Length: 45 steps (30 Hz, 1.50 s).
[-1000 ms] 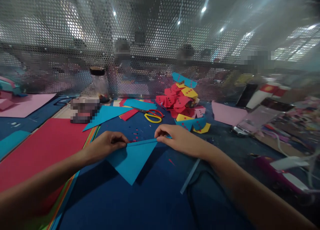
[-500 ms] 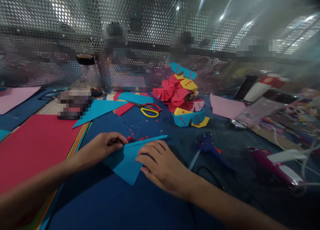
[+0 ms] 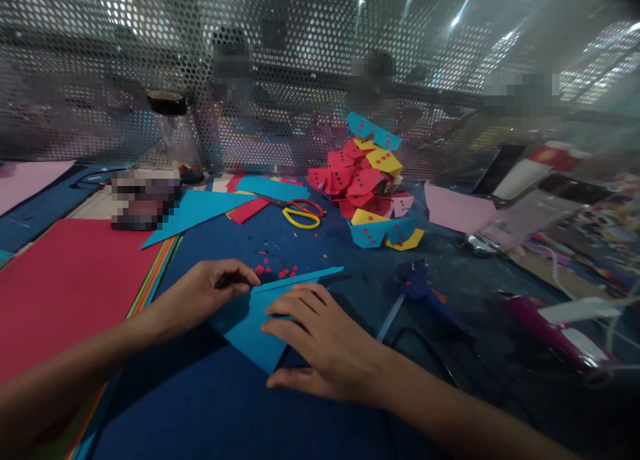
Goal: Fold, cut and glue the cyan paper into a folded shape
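Note:
A blue paper (image 3: 257,330) with a narrow folded strip along its far edge lies on the dark blue table (image 3: 200,407). My left hand (image 3: 215,290) pinches the left end of that fold between thumb and fingers. On the paper's right part rests my right hand (image 3: 315,340), palm down, fingers spread and thumb apart, touching the sheet near the fold. Small red paper scraps (image 3: 285,272) lie just beyond the folded edge.
Scissors (image 3: 303,213) with red and yellow handles lie beyond the scraps. Folded dotted papers (image 3: 363,180) are piled behind. Glue gun (image 3: 425,297) and purple tool (image 3: 550,327) are at right, red sheets (image 3: 75,280) at left, a bottle (image 3: 177,140) at the back.
My right thumb has moved away from the fingers, so the right hand is spread wider on the paper. The left hand keeps its pinch. The camera view has shifted slightly.

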Motion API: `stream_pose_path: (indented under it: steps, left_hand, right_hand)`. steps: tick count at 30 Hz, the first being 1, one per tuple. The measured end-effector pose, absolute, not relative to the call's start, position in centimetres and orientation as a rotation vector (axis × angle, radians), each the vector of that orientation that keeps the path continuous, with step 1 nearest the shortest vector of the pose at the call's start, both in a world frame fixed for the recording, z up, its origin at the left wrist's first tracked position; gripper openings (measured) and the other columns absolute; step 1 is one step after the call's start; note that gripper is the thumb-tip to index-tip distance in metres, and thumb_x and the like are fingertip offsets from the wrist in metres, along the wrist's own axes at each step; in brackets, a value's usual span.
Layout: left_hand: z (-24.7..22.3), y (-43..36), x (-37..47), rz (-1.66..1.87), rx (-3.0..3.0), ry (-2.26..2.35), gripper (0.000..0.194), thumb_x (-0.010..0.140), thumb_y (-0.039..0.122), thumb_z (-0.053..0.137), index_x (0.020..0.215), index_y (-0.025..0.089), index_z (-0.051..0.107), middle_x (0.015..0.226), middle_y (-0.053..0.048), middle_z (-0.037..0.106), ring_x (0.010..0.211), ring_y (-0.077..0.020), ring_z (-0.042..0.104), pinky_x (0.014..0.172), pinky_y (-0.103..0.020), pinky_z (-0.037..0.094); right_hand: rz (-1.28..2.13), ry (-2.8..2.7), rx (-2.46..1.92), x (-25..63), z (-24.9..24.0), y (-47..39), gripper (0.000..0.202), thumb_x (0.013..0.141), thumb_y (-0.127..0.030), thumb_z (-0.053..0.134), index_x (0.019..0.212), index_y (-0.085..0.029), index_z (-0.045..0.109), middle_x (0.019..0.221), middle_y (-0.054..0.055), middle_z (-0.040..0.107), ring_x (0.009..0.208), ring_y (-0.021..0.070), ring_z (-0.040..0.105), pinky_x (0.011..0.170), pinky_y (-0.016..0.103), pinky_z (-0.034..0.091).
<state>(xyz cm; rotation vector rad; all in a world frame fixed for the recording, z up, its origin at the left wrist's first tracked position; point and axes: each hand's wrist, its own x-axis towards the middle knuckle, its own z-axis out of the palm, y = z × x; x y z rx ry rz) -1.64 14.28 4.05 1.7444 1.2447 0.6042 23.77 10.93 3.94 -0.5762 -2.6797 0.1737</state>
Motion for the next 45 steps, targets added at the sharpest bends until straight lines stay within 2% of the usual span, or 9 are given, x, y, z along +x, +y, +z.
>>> stream_pose_path:
  steps: [3, 8, 10, 17, 22, 28, 34, 40, 45]
  left_hand:
    - [4.1, 14.5, -2.0, 0.611, 1.651, 1.174, 0.026, 0.084, 0.043, 0.067, 0.097, 0.023, 0.075, 0.094, -0.002, 0.075, 0.091, -0.0207, 0.068, 0.082, -0.03, 0.052]
    - [4.5, 14.9, -2.4, 0.626, 1.5, 1.183, 0.028, 0.079, 0.044, 0.073, 0.093, 0.02, 0.074, 0.091, -0.003, 0.075, 0.083, -0.0186, 0.067, 0.075, -0.028, 0.052]
    - [4.6, 14.9, -2.5, 0.62, 1.488, 1.19, 0.026, 0.08, 0.043, 0.073, 0.093, 0.021, 0.075, 0.088, -0.003, 0.075, 0.08, -0.0181, 0.067, 0.073, -0.028, 0.052]
    - [3.9, 14.0, -1.5, 0.632, 1.873, 1.266, 0.019, 0.089, 0.031, 0.06, 0.095, 0.024, 0.076, 0.091, -0.001, 0.077, 0.087, -0.0196, 0.071, 0.079, -0.03, 0.054]
    - [2.5, 13.7, -1.2, 0.764, 2.345, 1.079, 0.025, 0.095, 0.014, 0.048, 0.096, 0.021, 0.073, 0.096, -0.003, 0.076, 0.092, -0.0176, 0.07, 0.083, -0.03, 0.054]
    - [1.7, 13.7, -1.1, 0.844, 2.63, 0.978, 0.025, 0.099, 0.009, 0.046, 0.098, 0.018, 0.069, 0.098, -0.005, 0.074, 0.092, -0.0166, 0.068, 0.085, -0.029, 0.055]
    - [2.1, 13.0, -1.0, 0.785, 2.659, 1.045, 0.027, 0.103, 0.013, 0.041, 0.101, 0.019, 0.067, 0.1, -0.006, 0.073, 0.09, -0.017, 0.07, 0.08, -0.029, 0.057]
    - [3.7, 10.8, -1.2, 0.661, 2.562, 1.258, 0.022, 0.107, 0.028, 0.04, 0.112, 0.022, 0.061, 0.098, -0.003, 0.076, 0.083, -0.0191, 0.076, 0.07, -0.029, 0.06]
    - [3.5, 8.8, -1.8, 0.547, 2.576, 1.149, 0.032, 0.106, 0.041, 0.044, 0.134, 0.027, 0.05, 0.132, -0.007, 0.067, 0.11, -0.0214, 0.071, 0.09, -0.035, 0.061]
  right_hand:
    - [0.155, -2.701, -0.566, 23.9, 4.3, 10.7, 0.045, 0.096, -0.048, 0.063, 0.128, -0.017, 0.056, 0.131, 0.013, 0.063, 0.124, 0.0256, 0.051, 0.108, 0.046, 0.038]
    - [0.01, -2.697, -0.569, 24.2, 4.7, 10.6, 0.037, 0.096, -0.017, 0.058, 0.133, -0.019, 0.055, 0.138, 0.009, 0.06, 0.13, 0.024, 0.047, 0.117, 0.048, 0.029]
    - [-0.052, -2.665, -0.569, 24.2, 4.5, 10.7, 0.034, 0.097, -0.011, 0.054, 0.13, -0.019, 0.057, 0.135, 0.008, 0.063, 0.129, 0.0224, 0.048, 0.118, 0.046, 0.029]
    - [-0.13, -2.592, -0.571, 23.9, 3.8, 11.0, 0.016, 0.101, -0.017, 0.052, 0.105, -0.018, 0.067, 0.114, 0.005, 0.071, 0.11, 0.0195, 0.059, 0.11, 0.043, 0.04]
    - [-0.008, -2.578, -0.662, 23.8, 3.3, 10.9, 0.02, 0.104, -0.025, 0.05, 0.106, -0.016, 0.068, 0.131, 0.01, 0.067, 0.129, 0.0226, 0.054, 0.114, 0.046, 0.039]
    - [0.063, -2.575, -0.787, 23.7, 2.4, 11.1, 0.022, 0.105, -0.031, 0.051, 0.104, -0.017, 0.067, 0.132, 0.01, 0.067, 0.126, 0.0229, 0.059, 0.115, 0.049, 0.039]
    - [0.126, -2.577, -0.826, 23.6, 2.2, 11.3, 0.021, 0.105, -0.031, 0.051, 0.101, -0.018, 0.066, 0.127, 0.01, 0.068, 0.125, 0.0225, 0.061, 0.115, 0.049, 0.04]
    - [0.151, -2.564, -0.832, 23.6, 2.1, 11.3, 0.017, 0.104, -0.031, 0.053, 0.102, -0.019, 0.066, 0.123, 0.009, 0.07, 0.125, 0.0217, 0.06, 0.116, 0.048, 0.038]
    - [0.224, -2.565, -0.851, 23.6, 2.3, 11.3, 0.015, 0.103, -0.029, 0.054, 0.107, -0.019, 0.065, 0.129, 0.008, 0.068, 0.127, 0.0224, 0.059, 0.117, 0.052, 0.036]
